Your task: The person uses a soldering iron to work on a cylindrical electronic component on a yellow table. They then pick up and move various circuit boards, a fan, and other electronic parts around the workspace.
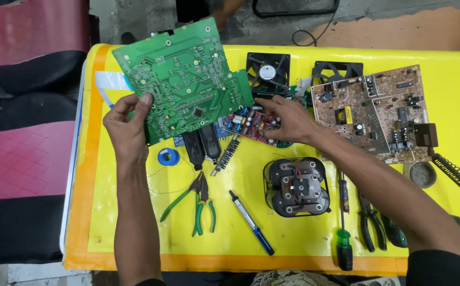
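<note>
Left hand (pixel 126 130) is pinching the big green circuit board (pixel 185 77) by its edge at upper left while the right hand (pixel 288 119) is closing its fingers on the small red board (pixel 248 124) mid-frame, and that tilted board could be slipping onto the parts beneath.

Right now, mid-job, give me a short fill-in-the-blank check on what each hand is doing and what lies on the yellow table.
1. The left hand holds up a large ____ circuit board.
2. The right hand rests on a small ____ board.
3. The pliers below the left hand have ____ handles.
4. The brown circuit board lies to the ____ of the right hand.

Missing words: green; red; green; right
</note>
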